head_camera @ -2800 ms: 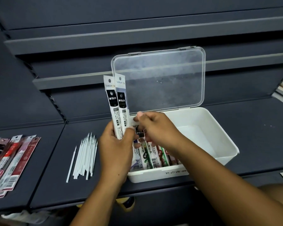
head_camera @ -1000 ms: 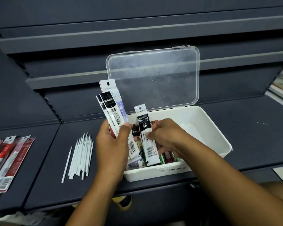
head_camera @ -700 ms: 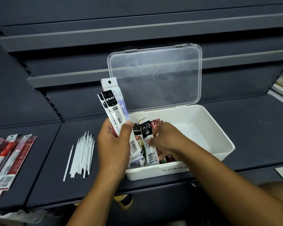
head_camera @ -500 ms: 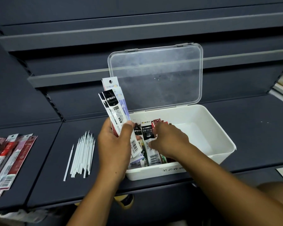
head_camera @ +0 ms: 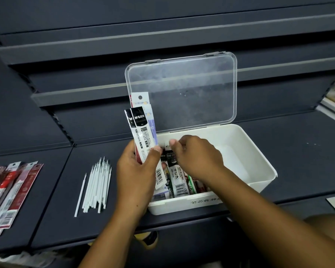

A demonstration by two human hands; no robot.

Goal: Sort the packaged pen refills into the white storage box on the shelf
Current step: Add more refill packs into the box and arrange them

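Several refill packs (head_camera: pixel 141 130) upright, hang-hole ends up

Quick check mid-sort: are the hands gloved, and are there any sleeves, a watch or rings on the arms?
No gloves: the left hand and right hand are bare. The left forearm and right forearm are bare too, with no sleeve, watch or bracelet as far as the frame shows. A tiny pale glint on one right-hand finger might be a ring, but it is too small to tell.
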